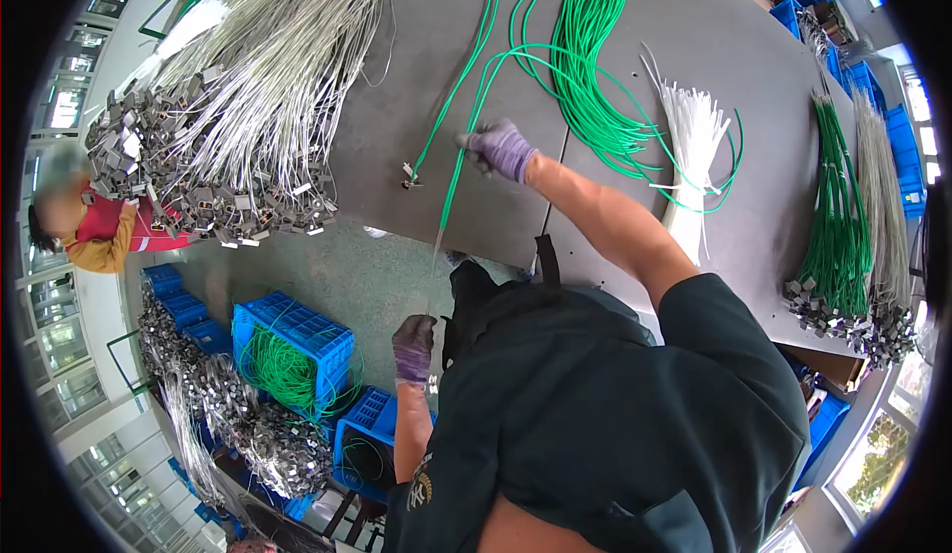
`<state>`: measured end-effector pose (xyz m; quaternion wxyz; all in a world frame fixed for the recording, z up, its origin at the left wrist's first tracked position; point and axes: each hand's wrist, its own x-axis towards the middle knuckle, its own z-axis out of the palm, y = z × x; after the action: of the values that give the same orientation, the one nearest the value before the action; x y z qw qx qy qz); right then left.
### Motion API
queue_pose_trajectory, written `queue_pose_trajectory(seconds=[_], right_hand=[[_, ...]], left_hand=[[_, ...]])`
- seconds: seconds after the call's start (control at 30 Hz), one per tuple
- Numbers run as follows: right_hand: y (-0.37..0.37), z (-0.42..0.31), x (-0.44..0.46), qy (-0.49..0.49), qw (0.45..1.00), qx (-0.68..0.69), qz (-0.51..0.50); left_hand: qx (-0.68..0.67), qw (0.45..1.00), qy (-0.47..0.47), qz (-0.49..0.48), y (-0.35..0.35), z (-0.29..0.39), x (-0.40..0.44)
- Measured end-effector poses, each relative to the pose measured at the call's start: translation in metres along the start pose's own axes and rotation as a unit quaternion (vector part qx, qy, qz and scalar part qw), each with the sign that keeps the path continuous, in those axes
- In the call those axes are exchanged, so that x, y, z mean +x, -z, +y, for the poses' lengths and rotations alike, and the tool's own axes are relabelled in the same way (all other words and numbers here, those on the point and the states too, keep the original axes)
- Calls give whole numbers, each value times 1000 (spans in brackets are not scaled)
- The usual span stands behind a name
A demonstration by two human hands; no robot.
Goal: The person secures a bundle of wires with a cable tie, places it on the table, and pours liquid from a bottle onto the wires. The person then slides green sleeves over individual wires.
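Note:
My right hand [501, 151], in a purple-grey glove, is closed around a green cord [458, 171] above the grey table. Past the table's front edge, the cord runs into a thin pale wire [436, 255]. That wire leads down to my left hand [414, 345], gloved too and closed on its end. Beside the green cord, another green strand ends in a small metal fitting [410, 176] on the table. A large bundle of green cords [595, 47] lies farther up, with loose loops reaching toward my right hand.
White ties [694, 122] stand bundled on the grey table [426, 57]. Clear wires with metal blocks [248, 176] pile at the left; more green bundles [838, 206] hang at right. Blue crates [332, 345] sit on the floor. Another person [104, 226] is at far left.

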<state>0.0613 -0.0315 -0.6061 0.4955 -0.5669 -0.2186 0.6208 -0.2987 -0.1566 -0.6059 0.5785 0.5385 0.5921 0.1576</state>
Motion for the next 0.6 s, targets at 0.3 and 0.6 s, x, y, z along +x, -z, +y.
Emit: queue_pose_trajectory(seconds=[0.3, 0.6], right_hand=[[-65, -47, -26, 57, 975, -182, -115], [-95, -50, -12, 36, 979, -164, -116]], left_hand=[[-61, 993, -100, -24, 17, 38, 5], [-46, 988, -140, 52, -3, 40, 18]])
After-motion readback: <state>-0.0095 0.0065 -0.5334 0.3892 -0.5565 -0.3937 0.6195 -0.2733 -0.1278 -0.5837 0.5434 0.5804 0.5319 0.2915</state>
